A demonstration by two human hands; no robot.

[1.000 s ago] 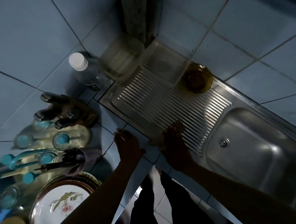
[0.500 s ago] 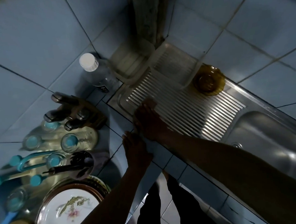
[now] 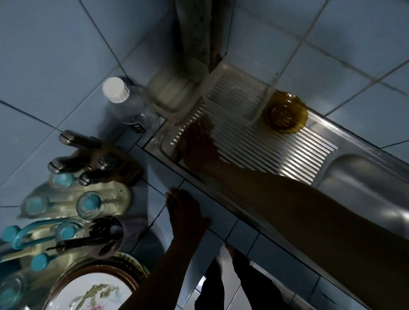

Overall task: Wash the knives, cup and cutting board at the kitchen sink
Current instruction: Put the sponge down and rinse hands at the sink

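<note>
My right hand (image 3: 198,148) lies flat, fingers straight, on the left end of the ribbed steel drainboard (image 3: 282,155). A clear, rounded board edge (image 3: 164,147) shows just left of the fingers; whether the hand presses this board I cannot tell. Flat on the tiled counter edge rests my left hand (image 3: 185,211), holding nothing. A knife block (image 3: 108,160) with several metal-handled knives stands on the counter to the left. The sink basin (image 3: 380,192) lies at the right, partly hidden by my right forearm.
An amber glass bowl (image 3: 284,112) and two clear plastic containers (image 3: 178,91) sit at the back of the drainboard. Beside them stands a capped bottle (image 3: 123,102). Upturned glasses (image 3: 89,202), a utensil holder (image 3: 103,235) and a flowered plate (image 3: 95,303) crowd the left counter.
My right hand slid from the front of the drainboard to its far left end. The left hand stayed on the counter edge.
</note>
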